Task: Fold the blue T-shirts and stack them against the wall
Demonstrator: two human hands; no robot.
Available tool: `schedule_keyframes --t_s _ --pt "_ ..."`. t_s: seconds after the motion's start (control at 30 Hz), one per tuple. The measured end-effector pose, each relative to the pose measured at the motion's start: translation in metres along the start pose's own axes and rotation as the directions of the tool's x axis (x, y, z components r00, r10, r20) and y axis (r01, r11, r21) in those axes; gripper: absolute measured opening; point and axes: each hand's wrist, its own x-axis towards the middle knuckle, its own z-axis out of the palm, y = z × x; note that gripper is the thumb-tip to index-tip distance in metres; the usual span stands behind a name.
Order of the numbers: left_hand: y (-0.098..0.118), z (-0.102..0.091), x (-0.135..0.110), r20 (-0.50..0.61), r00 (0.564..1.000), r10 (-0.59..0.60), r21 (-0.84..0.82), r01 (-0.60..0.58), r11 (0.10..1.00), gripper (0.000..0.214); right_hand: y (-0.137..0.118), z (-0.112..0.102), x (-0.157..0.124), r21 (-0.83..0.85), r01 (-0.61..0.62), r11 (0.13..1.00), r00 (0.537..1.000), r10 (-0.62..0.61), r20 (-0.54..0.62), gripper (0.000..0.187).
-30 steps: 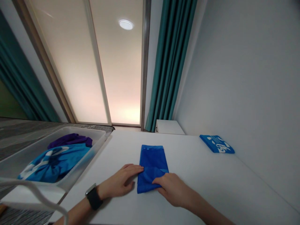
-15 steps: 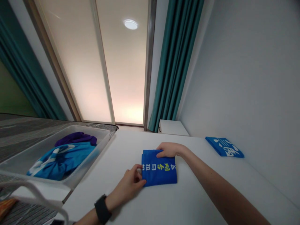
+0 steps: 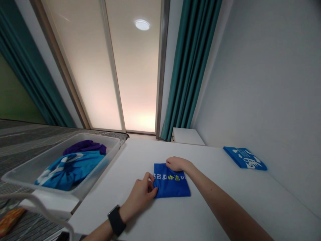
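White filled most of the feed: a bare white wall (image 3: 263,83) on the right and a smooth matte white surface (image 3: 225,207) running away from me toward a small white cabinet (image 3: 187,136) and long teal curtains (image 3: 193,67) with deep soft pleats. On that surface, just ahead of centre, lay the blue cloth (image 3: 172,185), folded into a flat, thin rectangle of slightly shiny fabric. Its long axis ran left to right across my view, and a row of yellow and white printed characters followed the far edge. The left hand (image 3: 141,192), with a dark watch (image 3: 116,221) on its wrist, was at the cloth's left short edge, so the cloth lay directly to the right of those fingers (image 3: 151,190), which were gathered and pinched on that edge. The right hand (image 3: 177,163) reached across to the far left corner, so the cloth lay toward me from it. Its fingers were bent down onto the fabric, and I could not tell whether they gripped the edge or only pressed it. Both hands touched the cloth. Far off to the right, near the wall, sat a second folded piece (image 3: 244,158) in blue with white print. To the left, well apart, a clear plastic bin (image 3: 30,170) held a crumpled blue and white garment (image 3: 72,167) and a purple one (image 3: 85,146) behind it.
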Motion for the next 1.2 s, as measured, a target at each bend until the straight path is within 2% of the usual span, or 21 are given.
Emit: schedule_keyframes --t_s 0.17,0.27,0.37,0.47,0.5,0.63,0.83,1.0,1.2 --pt "0.004 0.004 -0.003 -0.029 0.998 0.055 0.207 -0.048 0.977 0.011 0.003 0.014 -0.009 -0.064 -0.079 0.995 0.986 0.069 -0.151 0.042" --pt "0.001 0.000 0.002 0.016 0.999 0.048 0.211 -0.050 0.976 0.011 0.010 0.024 -0.012 -0.080 -0.084 0.993 0.977 0.066 -0.203 0.040" --pt "-0.005 -0.017 0.025 0.081 0.997 0.007 0.130 -0.018 0.991 0.014 0.015 0.032 -0.012 -0.086 -0.082 0.993 0.971 0.060 -0.230 0.037" --pt "-0.013 -0.032 0.060 -0.014 1.000 0.014 0.229 -0.010 0.973 0.024 0.016 0.037 -0.009 -0.082 -0.083 0.993 0.967 0.060 -0.246 0.036" --pt "-0.015 -0.034 0.071 -0.035 0.999 0.029 0.271 -0.018 0.962 0.026 0.016 0.038 -0.009 -0.078 -0.084 0.993 0.966 0.062 -0.251 0.036" --pt "-0.015 -0.027 0.098 0.069 0.994 0.081 0.388 -0.102 0.916 0.033 0.017 0.040 -0.007 -0.055 -0.084 0.995 0.963 0.066 -0.261 0.035" --pt "-0.011 -0.010 0.097 0.035 0.998 0.051 0.434 -0.062 0.899 0.034 0.020 0.041 -0.002 0.008 -0.060 0.998 0.959 0.060 -0.277 0.034" --pt "-0.015 -0.007 0.093 0.026 0.997 0.076 0.473 -0.079 0.878 0.029 0.037 0.042 -0.005 0.132 -0.053 0.990 0.940 0.094 -0.328 0.034" --pt "-0.023 -0.006 0.093 0.017 0.997 0.075 0.478 -0.074 0.875 0.030 0.056 0.054 -0.014 0.264 -0.058 0.963 0.905 0.163 -0.394 0.029"
